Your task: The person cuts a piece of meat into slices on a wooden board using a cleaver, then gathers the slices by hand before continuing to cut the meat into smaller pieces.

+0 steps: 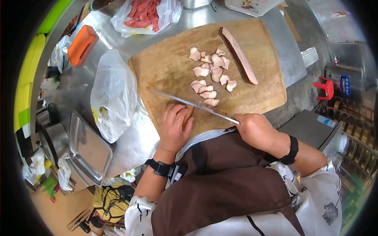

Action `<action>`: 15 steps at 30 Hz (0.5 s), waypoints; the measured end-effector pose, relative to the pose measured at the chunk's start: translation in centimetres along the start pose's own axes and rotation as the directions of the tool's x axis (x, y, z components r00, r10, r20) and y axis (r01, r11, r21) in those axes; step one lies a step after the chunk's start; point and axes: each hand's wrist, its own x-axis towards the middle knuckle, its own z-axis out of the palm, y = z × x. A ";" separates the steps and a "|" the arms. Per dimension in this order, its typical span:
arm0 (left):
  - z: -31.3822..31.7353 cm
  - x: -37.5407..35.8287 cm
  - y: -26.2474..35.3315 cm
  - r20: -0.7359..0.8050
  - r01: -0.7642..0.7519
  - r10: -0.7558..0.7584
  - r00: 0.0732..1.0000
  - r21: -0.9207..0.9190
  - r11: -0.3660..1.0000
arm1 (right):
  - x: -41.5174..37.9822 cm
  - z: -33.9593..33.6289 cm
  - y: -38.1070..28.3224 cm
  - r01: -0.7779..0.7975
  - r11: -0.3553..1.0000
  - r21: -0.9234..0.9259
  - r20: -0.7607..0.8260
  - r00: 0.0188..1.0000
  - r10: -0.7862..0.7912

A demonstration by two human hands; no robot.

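Note:
In the head view, my right hand (256,129) is closed round the handle of a kitchen knife (176,98). The blade stretches left over the near part of a wooden cutting board (167,55), across a brownish piece of meat (189,116). My left hand (172,126) is closed on that piece, fingertips close to the blade. Just beyond the knife lie several pale meat slices (216,70) with darker edges. A long strip of meat (240,57) rests at the board's right side, away from both hands.
A white plastic bag (114,94) lies left of the board, near a metal tray (88,147) and an orange container (82,45). Behind the board, red meat (143,15) sits in an open bag. A red stool (325,88) stands to the right.

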 end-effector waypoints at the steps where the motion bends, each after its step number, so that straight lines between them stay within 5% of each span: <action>1: 0.1 -0.1 0.1 -0.002 0.003 -0.003 1.000 -0.003 1.000 | -0.4 0.2 -0.1 -0.010 1.000 0.023 -0.029 1.000 0.010; 15: 0.7 -0.3 -0.2 -0.024 0.078 -0.077 0.997 0.027 0.997 | -2.5 -1.8 -2.2 0.039 0.999 -0.023 0.062 0.997 -0.037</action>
